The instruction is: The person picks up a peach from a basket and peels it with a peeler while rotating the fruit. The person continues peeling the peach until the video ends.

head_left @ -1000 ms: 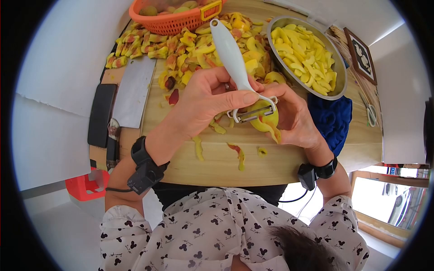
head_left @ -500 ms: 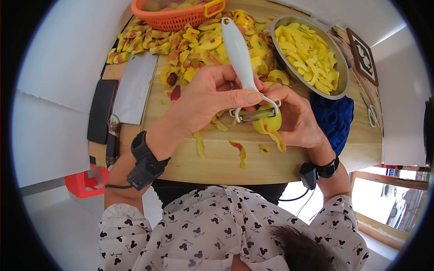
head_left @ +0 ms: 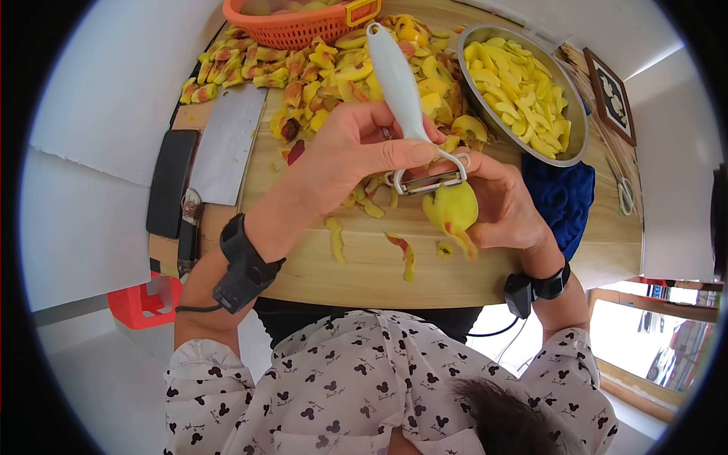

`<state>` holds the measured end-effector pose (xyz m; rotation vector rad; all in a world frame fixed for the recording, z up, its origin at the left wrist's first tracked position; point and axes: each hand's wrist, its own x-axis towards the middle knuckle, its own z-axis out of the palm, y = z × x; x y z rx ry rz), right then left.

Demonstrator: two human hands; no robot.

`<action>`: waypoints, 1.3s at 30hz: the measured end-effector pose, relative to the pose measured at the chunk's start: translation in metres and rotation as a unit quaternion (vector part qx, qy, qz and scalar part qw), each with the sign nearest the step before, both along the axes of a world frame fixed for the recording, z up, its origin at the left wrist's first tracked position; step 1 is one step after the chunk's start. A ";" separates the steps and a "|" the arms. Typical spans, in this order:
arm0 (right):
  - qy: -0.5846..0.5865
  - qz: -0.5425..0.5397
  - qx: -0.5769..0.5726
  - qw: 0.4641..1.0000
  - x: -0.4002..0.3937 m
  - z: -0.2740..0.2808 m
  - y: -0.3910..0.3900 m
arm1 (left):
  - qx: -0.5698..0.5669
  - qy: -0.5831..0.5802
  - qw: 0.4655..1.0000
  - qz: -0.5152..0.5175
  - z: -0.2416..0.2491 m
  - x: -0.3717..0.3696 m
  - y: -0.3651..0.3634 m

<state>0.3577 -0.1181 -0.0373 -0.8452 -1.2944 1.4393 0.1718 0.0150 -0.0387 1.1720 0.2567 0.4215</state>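
My left hand [head_left: 356, 148] grips a white Y-shaped peeler [head_left: 400, 83], handle up, thumb along its neck. The peeler's blade lies right at the top of a partly peeled yellow peach [head_left: 450, 206]. My right hand [head_left: 504, 201] is closed round the peach from its right side, and a strip of reddish-yellow peel hangs from the fruit's lower end. Loose peel strips [head_left: 336, 240] lie on the wooden table [head_left: 349, 284] below my hands. Beyond them spreads a heap of yellow and red peelings [head_left: 356, 68].
A metal bowl [head_left: 580, 144] of yellow slices stands at the right, beside a dark blue cloth [head_left: 560, 189] and scissors [head_left: 623, 193]. An orange basket [head_left: 296, 34] of fruit is at the back. On the left lie a broad cleaver blade [head_left: 227, 144] and a black phone-like slab [head_left: 172, 182].
The peeler has tilted slightly and its blade has shifted up toward the top of the peach. More of the peach's smooth yellow-green side now shows below the blade.
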 end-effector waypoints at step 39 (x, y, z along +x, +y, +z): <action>0.006 -0.136 -0.061 0.989 0.001 0.000 0.006 | 0.023 -0.026 0.991 0.132 -0.005 0.003 0.003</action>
